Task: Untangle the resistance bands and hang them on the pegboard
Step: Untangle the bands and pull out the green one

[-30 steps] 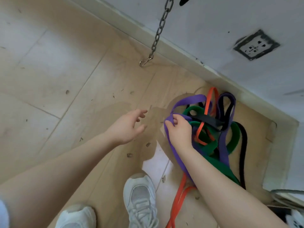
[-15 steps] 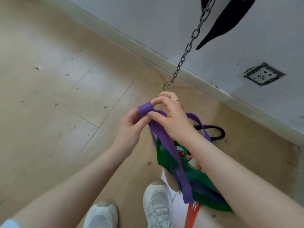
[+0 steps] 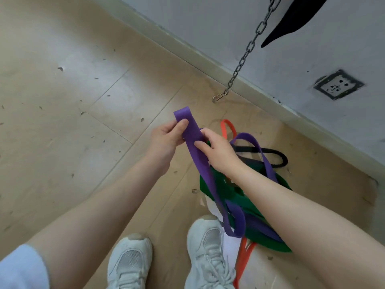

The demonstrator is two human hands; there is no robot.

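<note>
A wide purple resistance band (image 3: 201, 163) is lifted off the floor, its folded top end sticking up above my hands. My left hand (image 3: 166, 138) pinches that top end with the thumb on its face. My right hand (image 3: 216, 149) grips the same band just below, fingers curled round it. The band hangs down and loops near my shoe. Under it lies a tangle of a green band (image 3: 227, 195), an orange band (image 3: 228, 127), a black band (image 3: 268, 152) and more purple. No pegboard is in view.
A steel chain with a snap hook (image 3: 241, 63) hangs from above by the white wall. A black strap end (image 3: 289, 24) hangs at top right. A wall socket (image 3: 338, 84) sits low on the wall. My white shoes (image 3: 206, 251) stand beside the pile on the wood floor.
Both hands took hold of the purple band and raised it from the pile. Since half a second ago, the left thumb has settled on the band's face and the folded end stands higher.
</note>
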